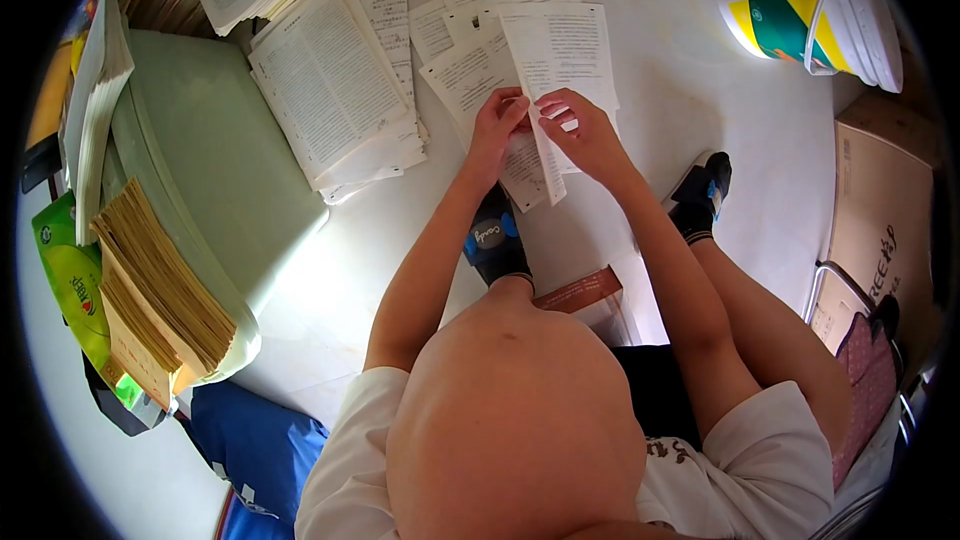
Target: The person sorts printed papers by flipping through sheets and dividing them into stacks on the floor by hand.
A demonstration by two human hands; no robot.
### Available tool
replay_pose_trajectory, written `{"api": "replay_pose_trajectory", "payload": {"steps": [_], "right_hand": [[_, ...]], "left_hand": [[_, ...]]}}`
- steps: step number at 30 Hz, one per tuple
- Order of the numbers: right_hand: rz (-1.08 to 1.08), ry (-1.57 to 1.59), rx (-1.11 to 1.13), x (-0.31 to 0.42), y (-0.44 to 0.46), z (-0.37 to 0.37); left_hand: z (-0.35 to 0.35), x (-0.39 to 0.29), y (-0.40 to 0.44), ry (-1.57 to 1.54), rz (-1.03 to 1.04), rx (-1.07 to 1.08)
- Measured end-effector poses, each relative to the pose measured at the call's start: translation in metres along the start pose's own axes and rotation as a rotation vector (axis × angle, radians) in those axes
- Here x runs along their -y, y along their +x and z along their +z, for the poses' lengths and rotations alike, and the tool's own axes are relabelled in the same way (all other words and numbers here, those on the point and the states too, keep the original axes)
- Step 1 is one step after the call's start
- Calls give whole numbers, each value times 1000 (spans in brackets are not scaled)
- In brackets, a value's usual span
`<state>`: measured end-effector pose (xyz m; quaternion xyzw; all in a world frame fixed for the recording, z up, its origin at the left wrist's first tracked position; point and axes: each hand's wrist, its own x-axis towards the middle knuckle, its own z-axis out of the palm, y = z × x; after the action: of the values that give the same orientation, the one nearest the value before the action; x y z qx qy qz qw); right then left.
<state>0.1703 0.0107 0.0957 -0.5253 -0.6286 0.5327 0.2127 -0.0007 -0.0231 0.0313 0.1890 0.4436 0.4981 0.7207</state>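
I find the printed sheet [549,168] between my 2 hands, long axis from 11 to 5 o'clock, pinched by my left hand [497,130] and at 9 o'clock from my loosely curled right hand [592,143], grip undeterminable.

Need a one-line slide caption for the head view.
Head view: left hand and right hand handle printed sheets over a pale floor, more pages to the left, a bucket to the right.
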Motion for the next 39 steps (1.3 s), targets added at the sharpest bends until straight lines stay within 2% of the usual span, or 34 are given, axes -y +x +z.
{"api": "replay_pose_trajectory", "payload": {"steps": [10, 12, 27, 32, 39], "right_hand": [[-14, -9, 1, -1, 0, 0], [-2, -7, 5, 1, 0, -1], [62, 9, 27, 0, 1, -1], [73, 132, 4, -11, 2, 0], [156, 36, 7, 7, -2, -3]], "left_hand": [[-2, -2, -1, 0, -40, 14], [-1, -3, -2, 103, -5, 11], [-10, 11, -1, 142, 75, 17], [-6, 8, -3, 153, 71, -3], [-3, 7, -3, 147, 92, -47]]}}
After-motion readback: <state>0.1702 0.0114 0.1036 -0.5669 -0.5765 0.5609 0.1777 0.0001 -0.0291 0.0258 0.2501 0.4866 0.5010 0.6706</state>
